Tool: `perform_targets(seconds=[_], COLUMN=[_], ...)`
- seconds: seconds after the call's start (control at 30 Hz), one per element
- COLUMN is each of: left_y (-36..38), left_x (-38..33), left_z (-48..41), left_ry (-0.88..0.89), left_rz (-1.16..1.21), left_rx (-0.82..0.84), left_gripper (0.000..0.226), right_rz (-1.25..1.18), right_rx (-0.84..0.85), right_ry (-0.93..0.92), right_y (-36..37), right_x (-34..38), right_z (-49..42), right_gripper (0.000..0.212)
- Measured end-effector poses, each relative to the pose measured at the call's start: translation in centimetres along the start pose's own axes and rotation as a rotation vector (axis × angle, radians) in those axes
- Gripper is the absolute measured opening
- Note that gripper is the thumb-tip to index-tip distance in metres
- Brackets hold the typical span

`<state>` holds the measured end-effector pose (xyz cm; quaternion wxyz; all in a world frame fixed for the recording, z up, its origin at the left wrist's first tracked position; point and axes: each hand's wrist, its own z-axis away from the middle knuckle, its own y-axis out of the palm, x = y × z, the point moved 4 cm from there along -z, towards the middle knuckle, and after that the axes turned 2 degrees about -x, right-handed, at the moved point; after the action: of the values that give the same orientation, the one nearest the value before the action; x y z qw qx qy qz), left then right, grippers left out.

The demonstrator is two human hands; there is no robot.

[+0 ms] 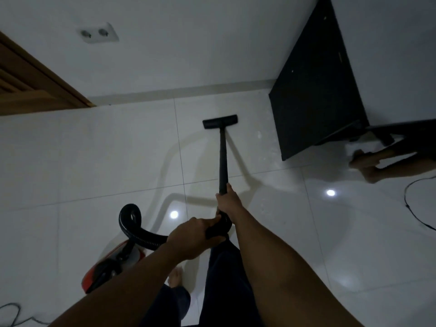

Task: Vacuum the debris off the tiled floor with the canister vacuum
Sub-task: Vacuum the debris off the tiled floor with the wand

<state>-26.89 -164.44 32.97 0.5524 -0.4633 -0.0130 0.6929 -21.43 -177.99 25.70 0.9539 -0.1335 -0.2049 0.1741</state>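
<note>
A black vacuum wand runs forward over the glossy white tiled floor. Its flat floor head rests on the tiles near the wall. My right hand grips the wand's lower end. My left hand holds the curved black handle just behind it. A ribbed black hose loops from the handle down to the red canister vacuum on my left. Small pale specks of debris lie on the tiles to the right of the floor head.
A black cabinet stands at the right against the wall. Another person's bare foot is at the far right, with a black cable near it. A wooden door frame is at the left and a double wall socket above.
</note>
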Motion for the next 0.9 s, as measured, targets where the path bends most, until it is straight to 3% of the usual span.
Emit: perform_targets(seconds=[0.13,0.33,0.47,0.7,0.8,0.9], left_y=[1.9,7.3,11.5,18.5,22.4,27.0], left_x=[0.9,3.8,5.3,6.0,7.0,8.1], left_z=[5.1,15.5,22.8,31.0,34.1,37.8], left_ry=[0.065,0.140,0.156,0.222,0.277,0.306], left_rz=[0.016,0.000,0.035,-0.119,-0.254,-0.405], left_rx=[-0.020,0.053,0.076,0.131,0.139,0.142], left_gripper=[0.061,0.048,0.048,0.062,0.065,0.093], right_rz=[-0.034,-0.118,-0.161,-0.334,-0.336,-0.406], right_rx=[-0.028,-0.060,-0.058,-0.053,-0.093,-0.113], right_ry=[0.010,0.059,0.068,0.013,-0.042,-0.053], right_y=[4.0,12.7,16.4,20.6,22.8,25.2], right_x=[-4.0,-15.0,-18.9,-27.9,-32.0,-36.6], right_z=[1.5,2.4,11.9,19.8,22.2,25.2], right_gripper=[0.066,0.069,0.061,0.047,0.053,0.055])
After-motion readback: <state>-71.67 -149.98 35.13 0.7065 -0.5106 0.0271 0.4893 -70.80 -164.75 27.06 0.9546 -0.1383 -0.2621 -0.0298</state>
